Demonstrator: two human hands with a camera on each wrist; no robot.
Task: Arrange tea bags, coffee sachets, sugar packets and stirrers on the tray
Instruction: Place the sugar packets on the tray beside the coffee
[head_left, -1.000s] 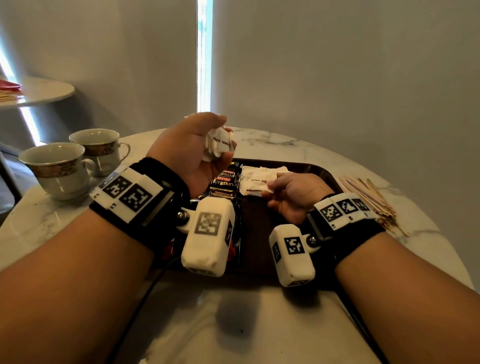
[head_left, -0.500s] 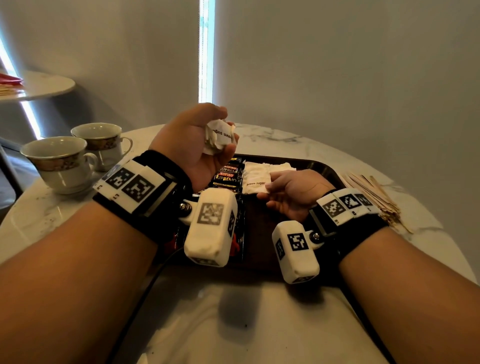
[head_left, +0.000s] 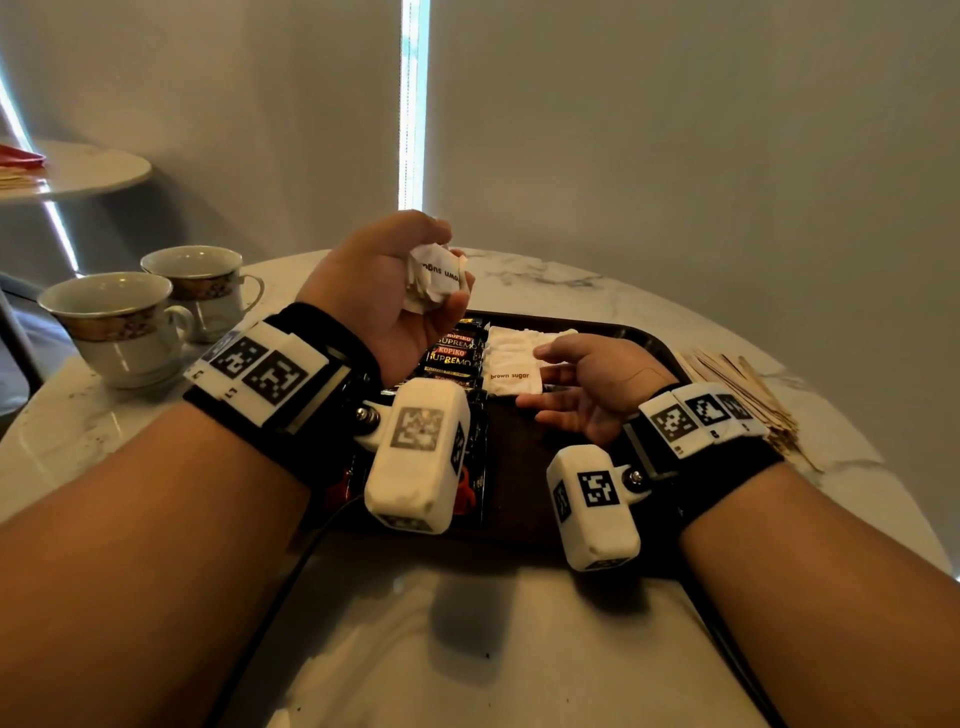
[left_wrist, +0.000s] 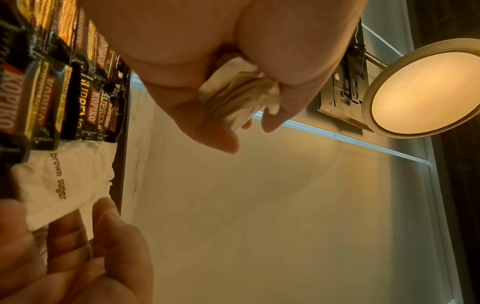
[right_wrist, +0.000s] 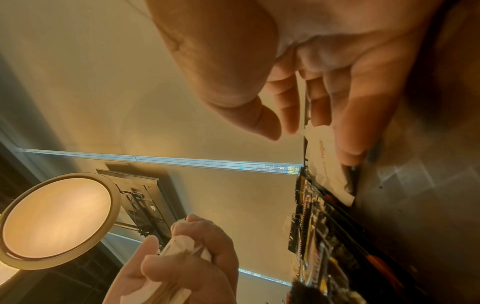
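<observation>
While both forearms reach in from the six o'clock edge of a round marble table, each wrist carries a black strap with a white camera block and printed square markers. Beyond the wrists a dark brown tray sits at the centre of the table. The right hand hovers low over the tray at about two o'clock from its middle, fingers straight and slightly spread, holding nothing, the fingertips just beside a stack of white brown sugar packets lying on the tray; whether they touch it cannot be told. At nine o'clock of that stack, a row of black coffee sachets lies overlapped along the tray, running back toward the wrists. The left hand is raised above the sachets at roughly eleven o'clock of the tray, thumb and curled fingers clamped around a bunch of sugar packets; the left wrist view shows their stacked edges squeezed between thumb and fingers. At three o'clock, off the tray, a heap of wooden stirrers rests on the marble. At nine to ten o'clock two teacups stand side by side. Farthest back, at ten o'clock, is a second small round table against the wall.
</observation>
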